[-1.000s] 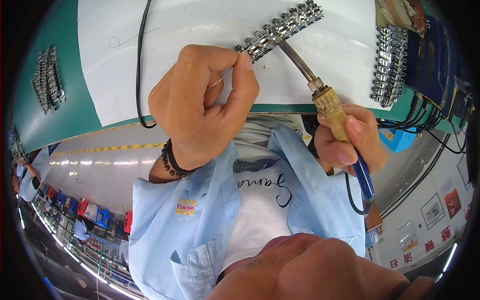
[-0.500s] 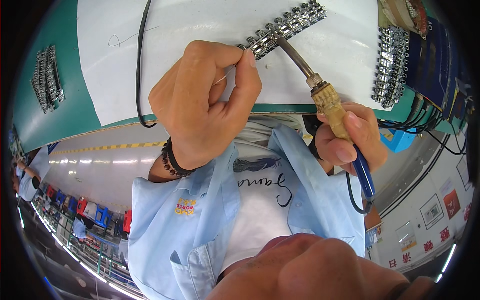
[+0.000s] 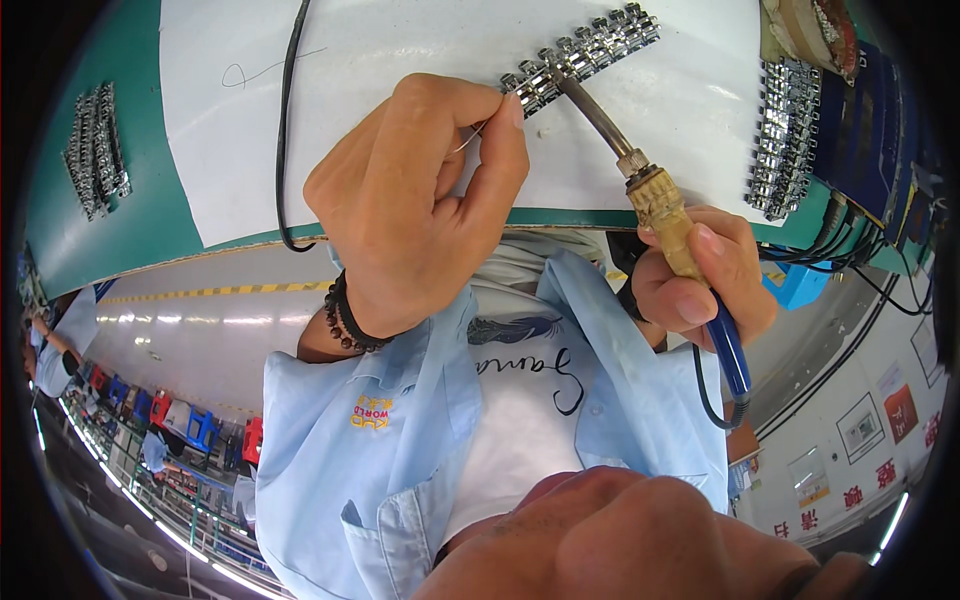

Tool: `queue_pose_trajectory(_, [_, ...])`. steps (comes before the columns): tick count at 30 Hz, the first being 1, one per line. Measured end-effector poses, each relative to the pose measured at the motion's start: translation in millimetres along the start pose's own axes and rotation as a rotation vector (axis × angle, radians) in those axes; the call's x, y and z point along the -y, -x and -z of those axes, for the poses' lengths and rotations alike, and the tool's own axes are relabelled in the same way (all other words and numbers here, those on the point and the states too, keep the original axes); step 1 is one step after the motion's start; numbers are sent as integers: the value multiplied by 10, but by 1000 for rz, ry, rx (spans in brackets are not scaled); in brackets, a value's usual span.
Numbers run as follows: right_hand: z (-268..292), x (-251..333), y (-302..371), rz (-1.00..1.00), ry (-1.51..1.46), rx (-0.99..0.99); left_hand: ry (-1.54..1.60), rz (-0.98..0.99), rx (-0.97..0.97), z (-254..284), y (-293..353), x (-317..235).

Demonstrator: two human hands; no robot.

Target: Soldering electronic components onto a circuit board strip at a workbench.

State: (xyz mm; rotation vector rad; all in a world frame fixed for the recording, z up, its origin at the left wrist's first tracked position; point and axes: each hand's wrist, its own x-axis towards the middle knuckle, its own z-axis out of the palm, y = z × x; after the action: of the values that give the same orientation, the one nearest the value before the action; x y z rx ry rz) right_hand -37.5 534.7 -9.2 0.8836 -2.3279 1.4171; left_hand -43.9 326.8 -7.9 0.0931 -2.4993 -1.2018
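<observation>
A row of shiny metal connectors (image 3: 600,45) lies slanted on the white sheet (image 3: 400,50). My left hand (image 3: 410,190) pinches a thin solder wire (image 3: 466,140) between thumb and forefinger, with the fingertips at the row's near left end. In my right hand (image 3: 715,270) is a soldering iron (image 3: 660,205) with a worn tan collar and a blue handle. Its metal tip meets the row a short way right of my left fingertips. Whether the wire's end touches the tip is hidden by my fingers.
More metal rows lie at the far left (image 3: 97,150) and right (image 3: 785,140). A black cable (image 3: 282,130) crosses the sheet left of my hand. Beside the right-hand rows stand a dark blue box (image 3: 860,130) and a tan holder (image 3: 800,30), with cables below.
My left hand has shifted slightly to the right along the row. The iron's tip stays on the row, and more of the wire shows curved between my fingers.
</observation>
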Motion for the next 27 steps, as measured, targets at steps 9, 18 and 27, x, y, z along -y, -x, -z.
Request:
queue_pose_trajectory(9, [-131, -156, -46, 214, 93, -133, 108, -8, -27, 35, 9, 23])
queue_pose_trajectory(18, [-244, -190, -86, 296, 144, -346, 195, -166, -94, -4, 8, 122])
queue_pose_trajectory(27, [-285, -175, -92, 236, 187, -468, 199, -383, 57, 34, 0, 171])
